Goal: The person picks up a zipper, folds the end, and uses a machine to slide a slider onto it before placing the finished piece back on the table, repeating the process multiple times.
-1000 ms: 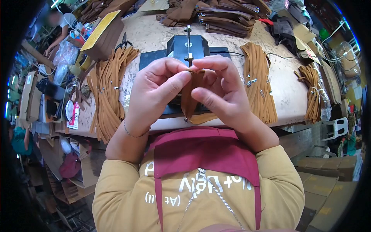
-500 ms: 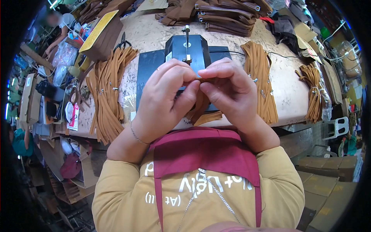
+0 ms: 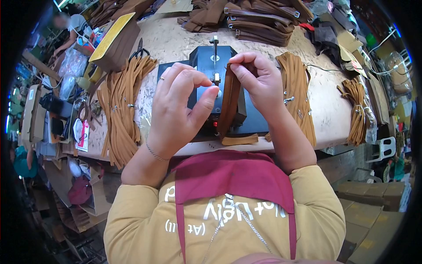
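My right hand [image 3: 259, 79] pinches the upper end of a brown leather strap [image 3: 229, 103] between thumb and fingers. The strap hangs down in front of a dark press-like machine [image 3: 204, 55], its tan lower end lying near the table's front edge. My left hand [image 3: 180, 101] is off the strap, just left of the machine's upright metal part [image 3: 216, 78]. Its fingers are curled, with thumb and index tips close but slightly apart, and nothing shows between them.
Bundles of tan straps with metal hardware lie left [image 3: 121, 105] and right [image 3: 296, 97] of the machine. A smaller tied bundle [image 3: 355, 112] is farther right. Stacked dark brown straps with buckles [image 3: 261, 24] sit at the back. Scissors [image 3: 140, 50] lie by the left bundle.
My left hand has let go of the strap and moved slightly left. My right hand has lifted the strap up and forward, so more of its length shows.
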Demonstrator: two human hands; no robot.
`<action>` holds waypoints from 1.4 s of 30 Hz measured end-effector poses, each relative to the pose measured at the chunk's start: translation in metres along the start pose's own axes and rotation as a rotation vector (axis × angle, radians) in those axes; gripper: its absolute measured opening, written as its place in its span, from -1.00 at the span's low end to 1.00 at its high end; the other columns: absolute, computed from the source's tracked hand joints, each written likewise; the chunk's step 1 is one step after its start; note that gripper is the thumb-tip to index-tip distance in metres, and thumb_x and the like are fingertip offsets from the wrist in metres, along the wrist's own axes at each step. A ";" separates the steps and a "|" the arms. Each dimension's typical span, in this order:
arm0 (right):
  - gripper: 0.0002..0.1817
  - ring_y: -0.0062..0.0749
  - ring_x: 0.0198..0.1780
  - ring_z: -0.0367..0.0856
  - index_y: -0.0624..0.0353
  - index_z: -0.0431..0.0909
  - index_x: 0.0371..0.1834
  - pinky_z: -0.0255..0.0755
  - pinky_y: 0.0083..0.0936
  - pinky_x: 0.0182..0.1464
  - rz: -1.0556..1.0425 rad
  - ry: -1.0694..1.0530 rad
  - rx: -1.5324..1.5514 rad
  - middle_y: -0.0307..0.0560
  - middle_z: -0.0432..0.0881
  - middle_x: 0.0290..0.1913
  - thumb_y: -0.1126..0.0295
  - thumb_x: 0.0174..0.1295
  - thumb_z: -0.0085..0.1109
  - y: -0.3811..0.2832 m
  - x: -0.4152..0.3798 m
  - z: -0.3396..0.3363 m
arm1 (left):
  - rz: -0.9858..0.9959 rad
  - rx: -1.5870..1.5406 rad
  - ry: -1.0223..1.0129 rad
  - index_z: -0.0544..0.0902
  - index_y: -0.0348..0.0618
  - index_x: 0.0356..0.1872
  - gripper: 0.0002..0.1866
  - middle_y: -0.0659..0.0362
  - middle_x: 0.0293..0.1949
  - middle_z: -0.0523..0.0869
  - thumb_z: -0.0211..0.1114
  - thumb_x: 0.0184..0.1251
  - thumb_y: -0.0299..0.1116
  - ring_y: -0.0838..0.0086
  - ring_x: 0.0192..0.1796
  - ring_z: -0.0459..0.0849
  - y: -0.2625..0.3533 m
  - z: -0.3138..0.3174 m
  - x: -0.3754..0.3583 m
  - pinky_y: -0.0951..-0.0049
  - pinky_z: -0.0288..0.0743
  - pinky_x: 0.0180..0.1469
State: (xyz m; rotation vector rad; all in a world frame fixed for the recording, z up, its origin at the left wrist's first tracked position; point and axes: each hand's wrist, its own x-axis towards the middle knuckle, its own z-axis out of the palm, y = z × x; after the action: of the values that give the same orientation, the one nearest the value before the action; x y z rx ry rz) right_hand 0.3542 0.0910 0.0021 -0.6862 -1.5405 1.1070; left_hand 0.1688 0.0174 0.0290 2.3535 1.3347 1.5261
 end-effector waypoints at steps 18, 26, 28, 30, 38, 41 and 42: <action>-0.89 -0.67 -0.29 0.58 0.25 0.63 -0.18 0.48 -0.66 -0.18 -0.056 0.038 -0.108 -0.26 0.64 -0.31 0.50 0.26 0.21 0.019 0.016 0.016 | -0.072 -0.032 0.006 0.56 -0.25 -0.37 -0.87 0.14 -0.38 0.54 0.34 0.25 -0.43 0.40 -0.32 0.49 -0.029 -0.002 0.005 0.46 0.37 -0.24; -0.88 -0.64 -0.29 0.61 0.26 0.62 -0.17 0.51 -0.65 -0.18 -0.075 0.071 -0.091 -0.21 0.66 -0.30 0.52 0.24 0.21 0.002 0.018 0.017 | -0.136 -0.078 0.058 0.66 -0.23 -0.26 -0.86 0.21 -0.36 0.55 0.34 0.26 -0.37 0.50 -0.32 0.45 -0.033 0.011 0.030 0.54 0.32 -0.24; -0.88 -0.63 -0.29 0.62 0.26 0.62 -0.17 0.51 -0.65 -0.17 -0.089 0.076 -0.093 -0.19 0.67 -0.29 0.53 0.24 0.22 -0.003 0.015 0.015 | -0.083 -0.089 0.020 0.68 -0.24 -0.20 -0.83 0.22 -0.38 0.54 0.35 0.25 -0.38 0.52 -0.33 0.44 -0.033 0.013 0.035 0.54 0.32 -0.24; -0.89 -0.64 -0.28 0.61 0.27 0.61 -0.18 0.51 -0.66 -0.16 -0.208 0.054 -0.166 -0.20 0.67 -0.26 0.53 0.24 0.22 -0.005 0.012 0.013 | -0.136 -0.187 -0.025 0.67 -0.25 -0.22 -0.84 0.22 -0.39 0.54 0.33 0.26 -0.39 0.52 -0.33 0.44 -0.031 0.015 0.034 0.54 0.32 -0.24; -0.89 -0.71 -0.23 0.57 0.26 0.61 -0.15 0.45 -0.71 -0.14 -0.051 0.008 -0.041 -0.29 0.64 -0.26 0.53 0.30 0.19 -0.011 0.006 0.008 | -0.018 -0.001 0.103 0.51 -0.24 -0.50 -0.82 0.09 -0.48 0.50 0.26 0.26 -0.42 0.24 -0.38 0.49 -0.028 0.012 0.029 0.32 0.37 -0.25; -0.88 -0.73 -0.23 0.56 0.27 0.60 -0.12 0.44 -0.74 -0.14 -0.019 0.000 0.019 -0.30 0.64 -0.25 0.52 0.33 0.18 -0.002 0.010 0.009 | -0.113 -0.061 0.155 0.45 -0.23 -0.56 -0.74 0.13 -0.57 0.40 0.26 0.29 -0.40 0.25 -0.45 0.42 -0.034 0.002 0.025 0.29 0.27 -0.35; -0.88 -0.73 -0.23 0.56 0.27 0.60 -0.10 0.44 -0.74 -0.14 -0.028 -0.005 0.019 -0.29 0.64 -0.25 0.51 0.35 0.17 0.000 0.012 0.009 | -0.114 -0.061 0.157 0.45 -0.23 -0.56 -0.74 0.13 -0.57 0.40 0.26 0.29 -0.40 0.25 -0.45 0.42 -0.035 0.001 0.024 0.29 0.27 -0.35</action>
State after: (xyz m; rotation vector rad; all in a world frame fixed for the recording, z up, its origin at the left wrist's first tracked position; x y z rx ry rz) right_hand 0.3426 0.0985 0.0069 -0.6473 -1.5380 1.1015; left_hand 0.1507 0.0559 0.0303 2.1213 1.4044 1.7221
